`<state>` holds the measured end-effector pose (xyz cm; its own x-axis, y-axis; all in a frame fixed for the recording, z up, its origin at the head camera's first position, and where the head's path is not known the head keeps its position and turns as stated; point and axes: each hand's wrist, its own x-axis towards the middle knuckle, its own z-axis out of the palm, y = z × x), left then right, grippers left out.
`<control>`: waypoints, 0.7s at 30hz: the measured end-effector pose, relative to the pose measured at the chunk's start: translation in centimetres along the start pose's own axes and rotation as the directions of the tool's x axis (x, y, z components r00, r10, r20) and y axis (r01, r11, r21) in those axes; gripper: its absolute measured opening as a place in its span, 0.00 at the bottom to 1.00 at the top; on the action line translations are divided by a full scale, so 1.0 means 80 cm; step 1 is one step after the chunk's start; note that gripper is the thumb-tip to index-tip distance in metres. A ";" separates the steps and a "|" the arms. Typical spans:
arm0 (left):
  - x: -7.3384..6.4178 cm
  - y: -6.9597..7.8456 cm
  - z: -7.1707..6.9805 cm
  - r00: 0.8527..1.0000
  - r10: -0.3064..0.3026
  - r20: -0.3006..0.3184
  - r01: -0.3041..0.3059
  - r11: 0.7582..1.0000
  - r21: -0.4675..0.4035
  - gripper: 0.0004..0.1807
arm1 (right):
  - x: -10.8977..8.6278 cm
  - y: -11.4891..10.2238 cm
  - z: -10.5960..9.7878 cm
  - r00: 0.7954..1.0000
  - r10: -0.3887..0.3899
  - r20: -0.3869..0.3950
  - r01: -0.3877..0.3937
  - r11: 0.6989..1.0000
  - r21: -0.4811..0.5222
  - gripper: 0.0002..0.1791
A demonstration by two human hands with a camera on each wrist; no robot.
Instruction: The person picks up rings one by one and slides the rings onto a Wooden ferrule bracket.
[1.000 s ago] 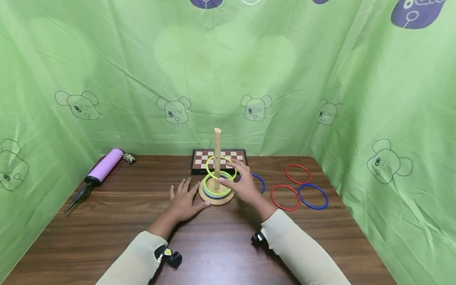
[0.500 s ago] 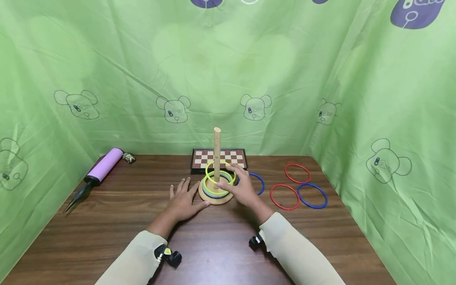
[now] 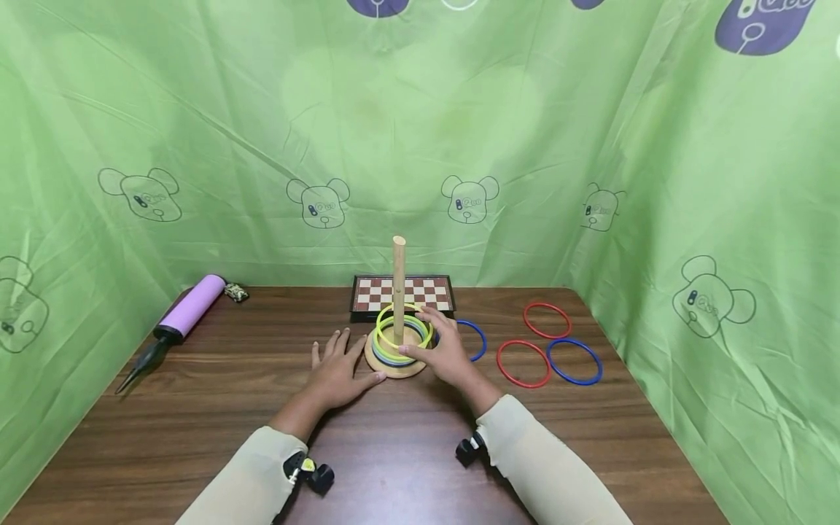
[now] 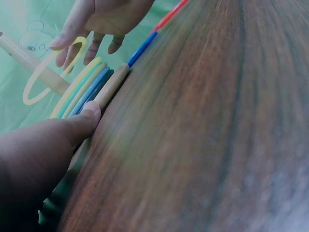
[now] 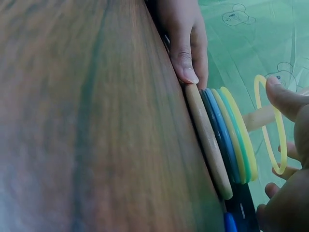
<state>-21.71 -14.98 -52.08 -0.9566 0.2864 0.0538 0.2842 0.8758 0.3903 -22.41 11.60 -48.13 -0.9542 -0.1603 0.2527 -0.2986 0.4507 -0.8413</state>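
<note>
A wooden peg (image 3: 399, 277) stands upright on a round wooden base (image 3: 397, 372). Several rings (image 5: 231, 137) in yellow, green and blue lie stacked on the base around the peg. Above that stack my right hand (image 3: 449, 354) pinches a yellow ring (image 4: 33, 92) between thumb and fingers; the peg passes through it, and in the right wrist view a gap shows between it and the stack. My left hand (image 3: 337, 375) lies spread on the table at the base's left side, its thumb (image 4: 91, 110) touching the base's edge.
Right of the peg lie a blue ring (image 3: 483, 343) partly behind my right hand, two red rings (image 3: 525, 341) and another blue ring (image 3: 576, 384). A checkered board (image 3: 374, 286) is behind the peg. A purple hand pump (image 3: 193, 310) and a small patterned packet (image 3: 237, 292) lie far left.
My right hand has lowered the yellow ring along the peg toward the stacked rings. The left hand has stayed in place beside the base.
</note>
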 end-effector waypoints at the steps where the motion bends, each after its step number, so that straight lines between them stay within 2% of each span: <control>1: 0.000 0.000 0.000 1.000 0.003 -0.004 -0.003 1.000 -0.002 0.56 | 0.000 0.001 0.000 1.000 -0.004 0.000 0.004 1.000 -0.003 0.44; 21: -0.002 0.001 -0.001 1.000 -0.002 0.000 0.002 1.000 -0.009 0.56 | -0.002 0.017 0.009 0.999 0.007 0.042 -0.003 0.995 -0.099 0.45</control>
<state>-21.52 -14.99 -51.97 -0.9571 0.2846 0.0535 0.2818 0.8727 0.3987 -22.65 11.64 -49.68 -0.9546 -0.1937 0.2263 -0.2962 0.5359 -0.7906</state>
